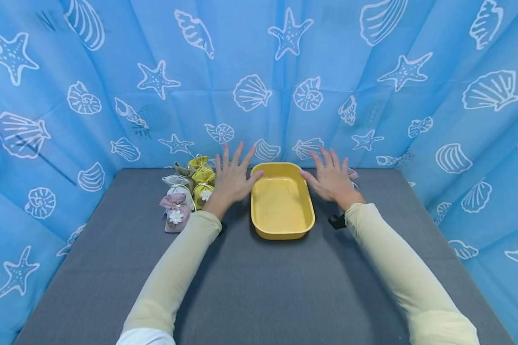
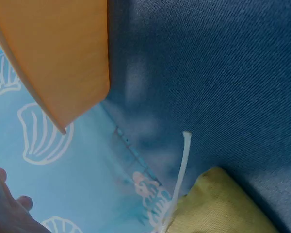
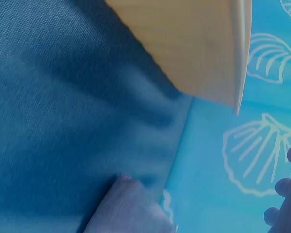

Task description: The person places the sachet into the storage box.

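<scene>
Here, a smooth yellow rounded-rectangular tub (image 1: 282,205) — flat-fingered hands beside, grey woven cloth (image 1: 263,287).

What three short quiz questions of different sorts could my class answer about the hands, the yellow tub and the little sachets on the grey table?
1. True or false: the yellow tub holds a sachet.
2. On which side of the tub does the main cluster of sachets stand? A) the person's left B) the person's right
3. How do the fingers of the left hand and right hand lie?

Key: 1. False, it looks empty. 2. A. 3. Spread straight, one hand at each side of the tub, holding nothing.
</scene>
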`<state>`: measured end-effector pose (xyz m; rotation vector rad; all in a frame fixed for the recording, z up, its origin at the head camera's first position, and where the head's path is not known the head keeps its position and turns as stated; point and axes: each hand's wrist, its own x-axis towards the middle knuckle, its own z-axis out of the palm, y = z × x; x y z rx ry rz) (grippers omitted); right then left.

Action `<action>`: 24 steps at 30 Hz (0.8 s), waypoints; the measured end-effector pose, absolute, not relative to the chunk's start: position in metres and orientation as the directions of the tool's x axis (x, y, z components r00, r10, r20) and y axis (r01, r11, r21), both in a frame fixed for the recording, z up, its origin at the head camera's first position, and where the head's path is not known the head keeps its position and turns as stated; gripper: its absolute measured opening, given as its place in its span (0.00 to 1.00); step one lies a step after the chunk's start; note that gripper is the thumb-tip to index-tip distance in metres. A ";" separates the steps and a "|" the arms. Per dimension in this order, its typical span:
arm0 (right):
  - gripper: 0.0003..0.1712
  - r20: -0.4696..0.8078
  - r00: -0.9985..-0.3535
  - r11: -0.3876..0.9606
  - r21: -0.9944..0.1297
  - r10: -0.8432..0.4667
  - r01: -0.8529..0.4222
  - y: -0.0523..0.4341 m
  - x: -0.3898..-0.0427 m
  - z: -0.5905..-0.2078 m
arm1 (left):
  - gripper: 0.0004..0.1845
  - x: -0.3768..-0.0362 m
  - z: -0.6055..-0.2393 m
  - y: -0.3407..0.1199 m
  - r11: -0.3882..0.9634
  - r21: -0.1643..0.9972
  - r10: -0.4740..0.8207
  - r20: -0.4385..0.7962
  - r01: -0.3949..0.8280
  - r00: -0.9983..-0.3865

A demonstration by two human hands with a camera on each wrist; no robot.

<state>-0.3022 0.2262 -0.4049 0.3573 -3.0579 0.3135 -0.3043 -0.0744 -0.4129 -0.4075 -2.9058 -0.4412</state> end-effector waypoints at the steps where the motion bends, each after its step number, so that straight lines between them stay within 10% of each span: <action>1: 0.49 0.068 -0.974 0.953 -0.204 -0.215 -0.225 0.229 -0.302 -0.405 | 0.41 -0.304 -0.413 -0.074 0.914 0.272 0.245 0.217 0.300 -0.945; 24: 0.49 -0.004 -1.000 0.894 -0.448 0.022 0.021 0.296 -0.283 -0.424 | 0.39 -0.284 -0.433 -0.080 0.732 0.554 0.367 0.168 0.396 -0.915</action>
